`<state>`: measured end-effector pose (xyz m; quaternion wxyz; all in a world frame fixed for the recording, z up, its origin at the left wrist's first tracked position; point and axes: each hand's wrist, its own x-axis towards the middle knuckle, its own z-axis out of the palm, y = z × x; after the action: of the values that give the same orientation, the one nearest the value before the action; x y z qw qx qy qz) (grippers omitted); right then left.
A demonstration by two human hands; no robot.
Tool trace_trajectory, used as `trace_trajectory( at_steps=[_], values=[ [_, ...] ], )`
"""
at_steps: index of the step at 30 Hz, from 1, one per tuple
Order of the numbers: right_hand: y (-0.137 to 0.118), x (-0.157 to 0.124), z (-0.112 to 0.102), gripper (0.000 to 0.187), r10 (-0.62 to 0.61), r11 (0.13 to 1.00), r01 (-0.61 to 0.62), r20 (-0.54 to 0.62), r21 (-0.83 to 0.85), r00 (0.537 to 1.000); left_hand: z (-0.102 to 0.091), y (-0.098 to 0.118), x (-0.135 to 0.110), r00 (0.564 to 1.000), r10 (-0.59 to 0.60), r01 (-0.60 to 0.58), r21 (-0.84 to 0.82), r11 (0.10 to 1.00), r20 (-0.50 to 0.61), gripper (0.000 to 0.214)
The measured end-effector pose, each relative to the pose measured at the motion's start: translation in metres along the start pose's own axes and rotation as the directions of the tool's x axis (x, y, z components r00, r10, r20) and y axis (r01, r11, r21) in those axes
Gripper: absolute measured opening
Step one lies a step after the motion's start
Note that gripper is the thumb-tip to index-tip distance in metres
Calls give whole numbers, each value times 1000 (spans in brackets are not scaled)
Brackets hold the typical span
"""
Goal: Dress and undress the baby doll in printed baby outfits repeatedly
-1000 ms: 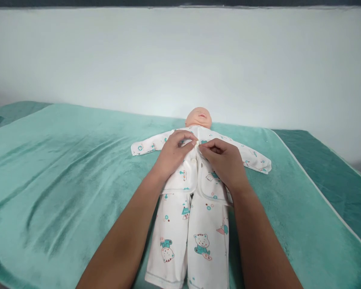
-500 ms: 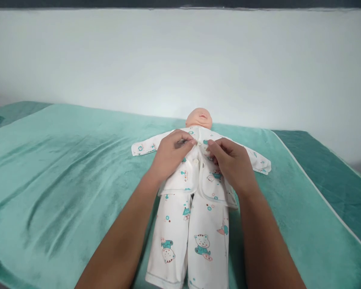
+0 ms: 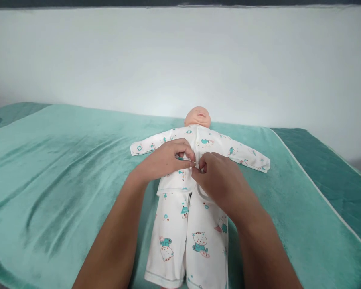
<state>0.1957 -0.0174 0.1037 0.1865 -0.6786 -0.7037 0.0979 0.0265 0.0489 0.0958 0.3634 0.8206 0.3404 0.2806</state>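
A baby doll (image 3: 197, 117) lies on its back, head away from me and arms spread. It wears a white printed shirt (image 3: 219, 141) with a front opening, and matching pants (image 3: 168, 241). At the lower part of the opening, my left hand (image 3: 168, 158) pinches the shirt's edge between thumb and fingers. Close beside it, my right hand (image 3: 218, 174) is closed on the other edge of the shirt front. The fingertips of both hands nearly meet, and the button between them is hidden. Above my hands the shirt front lies together.
A light green plush blanket (image 3: 63, 160) with several wrinkles on its left side lies under the doll. Darker green fabric (image 3: 327, 168) shows at the right. Behind the doll's head rises a white wall (image 3: 180, 60).
Both hands have moved down the shirt front toward me, from the chest to the lower opening. My right hand has come in closer to my left and now grips the shirt edge.
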Motion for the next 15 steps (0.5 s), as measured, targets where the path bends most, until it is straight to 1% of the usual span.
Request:
trace_trajectory(
  at_steps=[3,6,8,10,11,13,15],
  values=[
    [5,1,-7,28,-43,996,41,17,75,999,1,-1,0,1000,-1,1,4,1000,-3,8],
    [14,3,-15,31,-48,958,25,76,286,996,2,1,0,1000,-22,22,-10,1000,-19,10],
    [20,5,-17,32,-62,876,-6,125,482,990,2,5,-1,999,-47,47,-27,999,-24,12],
    [25,7,-16,33,-91,754,-34,155,656,984,2,9,-2,997,-71,71,-70,995,-11,15],
    [26,8,-14,33,-102,695,-45,160,717,982,2,11,-3,997,-80,79,-105,991,-1,16],
    [28,10,-10,35,-114,615,-59,163,786,980,1,13,-4,995,-96,97,-182,979,16,18],
    [28,11,-7,34,-122,583,-66,168,810,978,0,12,-5,993,-116,119,-246,962,24,19]
  ],
)
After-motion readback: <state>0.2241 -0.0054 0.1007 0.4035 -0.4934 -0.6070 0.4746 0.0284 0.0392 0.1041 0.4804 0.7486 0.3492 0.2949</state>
